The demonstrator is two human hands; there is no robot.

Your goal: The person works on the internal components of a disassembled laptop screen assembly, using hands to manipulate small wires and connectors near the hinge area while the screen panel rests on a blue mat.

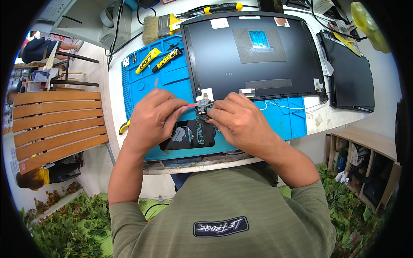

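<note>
My left hand (pixel 155 118) pinches a thin red stick (pixel 190 105), its tip against the grey hinge area (pixel 201 105) at the lower left corner of a dark laptop lid panel (pixel 297 56). Fingers of my right hand (pixel 238 120) close on the small metal hinge piece at that same corner; its grip partly hides the piece. Just below, a black flat case (pixel 198 142) carries a smear of grey paste (pixel 183 134). The panel lies on a blue work mat (pixel 165 92), its lower edge towards me.
A yellow glue tube (pixel 148 60) and a black glue tube (pixel 167 59) rest on the mat. Behind them lies a wide paintbrush (pixel 157 29). Another dark laptop part (pixel 350 71) is at the right, and a white cable (pixel 284 105) runs below the panel.
</note>
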